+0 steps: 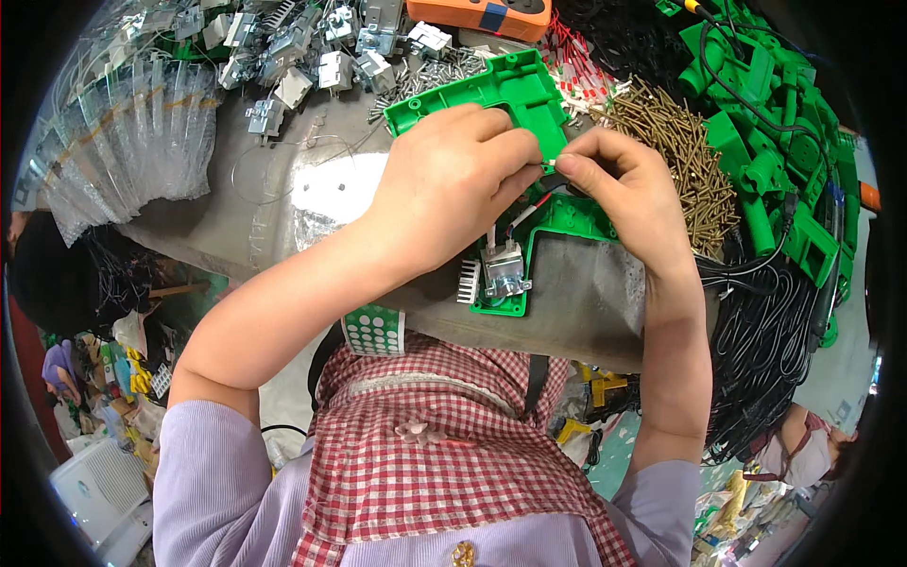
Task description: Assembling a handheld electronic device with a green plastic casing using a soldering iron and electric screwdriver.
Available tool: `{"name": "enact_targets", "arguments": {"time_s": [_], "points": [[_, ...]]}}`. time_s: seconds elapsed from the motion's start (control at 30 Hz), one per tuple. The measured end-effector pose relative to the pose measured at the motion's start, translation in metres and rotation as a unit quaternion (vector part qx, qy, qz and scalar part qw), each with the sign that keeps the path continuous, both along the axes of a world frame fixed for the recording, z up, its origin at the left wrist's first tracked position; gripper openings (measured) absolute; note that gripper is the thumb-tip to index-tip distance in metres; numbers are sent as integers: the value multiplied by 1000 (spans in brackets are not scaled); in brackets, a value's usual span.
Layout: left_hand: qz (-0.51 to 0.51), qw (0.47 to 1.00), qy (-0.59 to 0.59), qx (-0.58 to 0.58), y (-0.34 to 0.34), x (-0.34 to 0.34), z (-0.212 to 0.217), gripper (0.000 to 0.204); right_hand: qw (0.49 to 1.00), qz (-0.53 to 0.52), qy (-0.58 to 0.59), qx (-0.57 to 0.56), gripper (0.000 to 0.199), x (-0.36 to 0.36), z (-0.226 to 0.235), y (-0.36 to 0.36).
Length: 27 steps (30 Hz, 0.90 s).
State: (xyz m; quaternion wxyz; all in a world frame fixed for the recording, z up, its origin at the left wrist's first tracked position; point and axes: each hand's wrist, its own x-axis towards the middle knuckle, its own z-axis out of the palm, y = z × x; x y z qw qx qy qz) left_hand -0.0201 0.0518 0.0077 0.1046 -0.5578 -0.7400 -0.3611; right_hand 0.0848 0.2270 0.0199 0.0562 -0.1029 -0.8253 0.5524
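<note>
Above the metal table, my left hand (458, 184) and my right hand (628, 194) meet fingertip to fingertip, both pinched closed. A small white piece (553, 162) shows between them, at the tips of my right thumb and forefinger. What my left fingers grip is hidden behind the hand. Just beyond lies a green plastic housing half (524, 90), partly covered by my left hand. Below my hands, a second green housing part (572, 215) lies with its inside up. In its lower end sits a metal and white component (504, 268), with wires leading up from it.
Metal and white components (335, 71) and plastic sleeves (142, 132) lie at the left. Loose brass screws (675, 156), green housings (756, 151) and black cables (770, 331) crowd the right. An orange device (482, 14) rests at the far edge, near red-and-white wire leads (581, 71).
</note>
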Motion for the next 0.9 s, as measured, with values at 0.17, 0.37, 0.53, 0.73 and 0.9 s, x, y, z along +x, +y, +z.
{"name": "enact_targets", "arguments": {"time_s": [0.17,0.37,0.53,0.73,0.9], "points": [[7,993,-114,11,-1,3,-4,14,999,-24,10,-42,18,0,-6,-4],[2,991,-126,41,3,6,-6,16,999,-6,13,-42,15,0,-3,-5],[-2,996,-72,49,0,2,-8,18,999,-27,-20,-26,12,6,0,-2],[-1,990,-142,17,-6,5,-4,17,997,-27,67,0,12,8,-9,-9],[-5,992,-118,39,-7,6,-6,17,997,-44,52,-39,13,6,-14,-20]]}}
